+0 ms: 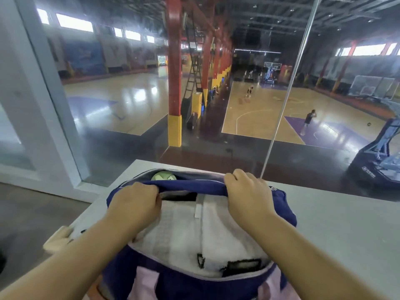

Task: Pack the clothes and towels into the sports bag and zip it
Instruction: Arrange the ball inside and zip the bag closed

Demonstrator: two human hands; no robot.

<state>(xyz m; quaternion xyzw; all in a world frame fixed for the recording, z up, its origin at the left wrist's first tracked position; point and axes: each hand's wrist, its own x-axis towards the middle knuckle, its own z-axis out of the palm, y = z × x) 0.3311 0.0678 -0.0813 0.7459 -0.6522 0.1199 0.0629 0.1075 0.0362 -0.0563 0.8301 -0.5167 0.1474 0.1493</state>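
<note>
A navy-blue sports bag [177,280] with pale pink straps stands open on a white ledge right in front of me. White folded towels [190,232] fill its main opening, with a dark item showing at the far end. My left hand [136,204] and my right hand [249,193] both grip the bag's far flap [190,185], fingers curled over its edge, one at each end. Behind the flap a pale green rounded thing [163,176] sits in a far pocket. The zip along the near rim lies open.
The white ledge [337,221] runs to the right of the bag and ends at a large glass pane [238,105] overlooking basketball courts with a few players below. A white pillar [32,105] stands at the left. A beige object [58,239] lies left of the bag.
</note>
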